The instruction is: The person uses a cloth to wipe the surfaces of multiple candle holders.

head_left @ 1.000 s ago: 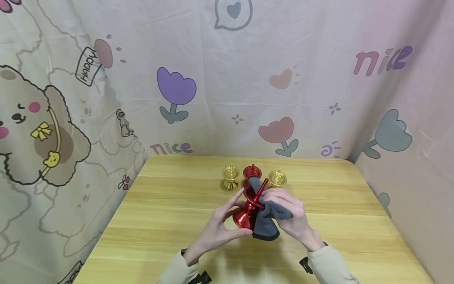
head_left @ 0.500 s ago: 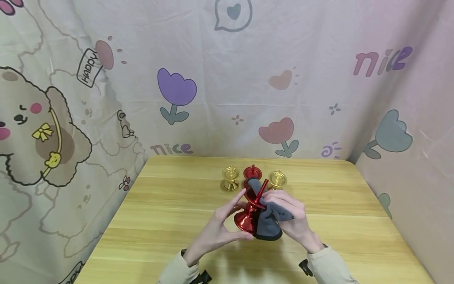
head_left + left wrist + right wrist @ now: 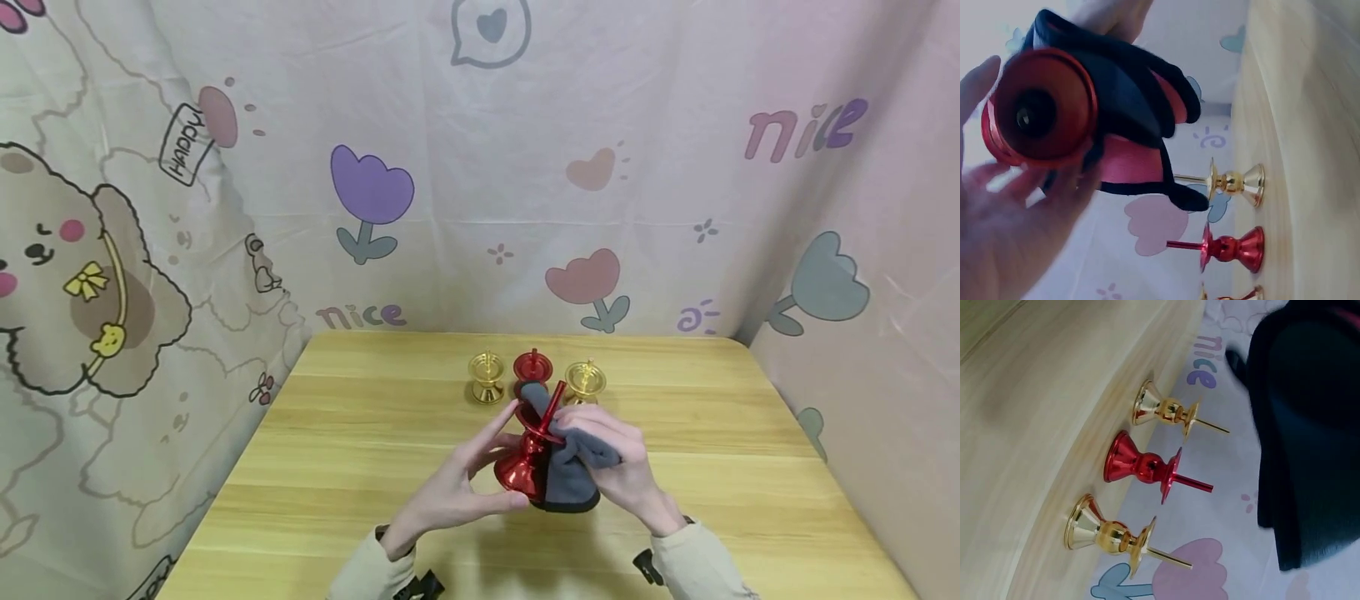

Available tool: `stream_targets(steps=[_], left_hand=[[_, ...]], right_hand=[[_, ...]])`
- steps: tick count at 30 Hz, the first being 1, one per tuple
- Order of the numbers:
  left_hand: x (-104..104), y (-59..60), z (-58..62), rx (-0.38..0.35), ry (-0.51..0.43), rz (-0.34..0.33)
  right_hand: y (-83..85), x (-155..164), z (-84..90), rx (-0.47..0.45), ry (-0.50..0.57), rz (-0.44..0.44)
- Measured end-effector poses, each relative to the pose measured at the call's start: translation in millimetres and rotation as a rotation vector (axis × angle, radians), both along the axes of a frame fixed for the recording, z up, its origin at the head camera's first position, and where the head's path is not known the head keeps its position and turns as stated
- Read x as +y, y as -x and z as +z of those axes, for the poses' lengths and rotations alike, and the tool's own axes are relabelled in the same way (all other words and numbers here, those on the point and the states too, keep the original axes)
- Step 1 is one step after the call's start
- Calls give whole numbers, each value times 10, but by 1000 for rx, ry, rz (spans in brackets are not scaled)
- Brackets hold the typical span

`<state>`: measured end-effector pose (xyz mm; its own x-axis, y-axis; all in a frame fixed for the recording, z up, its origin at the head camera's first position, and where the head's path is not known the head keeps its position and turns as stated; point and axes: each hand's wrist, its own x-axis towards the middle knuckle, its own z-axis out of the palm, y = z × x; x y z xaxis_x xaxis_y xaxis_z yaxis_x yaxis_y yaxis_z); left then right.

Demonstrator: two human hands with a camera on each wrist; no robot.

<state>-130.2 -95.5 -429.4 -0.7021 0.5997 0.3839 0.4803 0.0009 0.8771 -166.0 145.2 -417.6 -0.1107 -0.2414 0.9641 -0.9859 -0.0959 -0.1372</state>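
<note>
My left hand [image 3: 468,479] holds a shiny red candlestick [image 3: 525,467] by its flared base, above the wooden table [image 3: 360,467]. The stick is tilted, its thin spike pointing up and away. A dark grey cloth [image 3: 573,475] is wrapped against the stick's right side, and my right hand [image 3: 626,467] grips it there. In the left wrist view the round red base [image 3: 1041,109] faces the camera, with the cloth [image 3: 1129,94] folded behind it and my left palm [image 3: 1004,244] beneath. The right wrist view shows the cloth [image 3: 1310,425] close up.
Three candlesticks stand in a row at the back of the table: a gold one [image 3: 487,377], a red one [image 3: 532,367] and another gold one [image 3: 585,379]. A printed fabric backdrop [image 3: 480,167] closes in the table behind and on both sides.
The held candlestick has turned a little more upright in my left hand, and the cloth has slid slightly lower along it. The three standing candlesticks have not moved.
</note>
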Motion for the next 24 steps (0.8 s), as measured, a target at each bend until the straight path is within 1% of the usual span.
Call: stream_targets(steps=[2, 3, 5, 6, 8, 10, 12, 14, 15, 16, 18, 21, 23, 24], left_hand=[[32, -4, 2, 69, 46, 78], [46, -10, 4, 91, 58, 111], [63, -20, 1, 109, 44, 143], [66, -24, 0, 99, 25, 144], [56, -30, -1, 56, -19, 122], [34, -29, -8, -12, -65, 63], [5, -23, -14, -72, -91, 0], [-17, -12, -23, -99, -93, -50], [-21, -13, -18, -113, -81, -56], [-22, -15, -13, -111, -60, -46], [-16, -22, -6, -67, -14, -1], [17, -40, -2, 27, 45, 99], [29, -41, -19, 79, 40, 132], [32, -42, -26, 81, 27, 135]], right_hand=[[1, -2, -7, 10, 0, -27], [2, -2, -11, 14, -2, -38], [7, -1, -21, 11, -5, -46], [10, 0, -27, 8, -8, -48], [16, 4, -42, -1, -15, -41], [20, 6, -62, -14, -17, -22], [22, 7, -86, -28, -16, -2], [25, 7, -106, -39, -11, 14], [27, 7, -114, -44, -7, 16], [29, 7, -118, -44, -4, 14], [32, 3, -116, -35, -5, -1], [31, -3, -98, -15, -10, -24], [24, -5, -83, -7, -17, -32], [20, -5, -77, -8, -21, -29]])
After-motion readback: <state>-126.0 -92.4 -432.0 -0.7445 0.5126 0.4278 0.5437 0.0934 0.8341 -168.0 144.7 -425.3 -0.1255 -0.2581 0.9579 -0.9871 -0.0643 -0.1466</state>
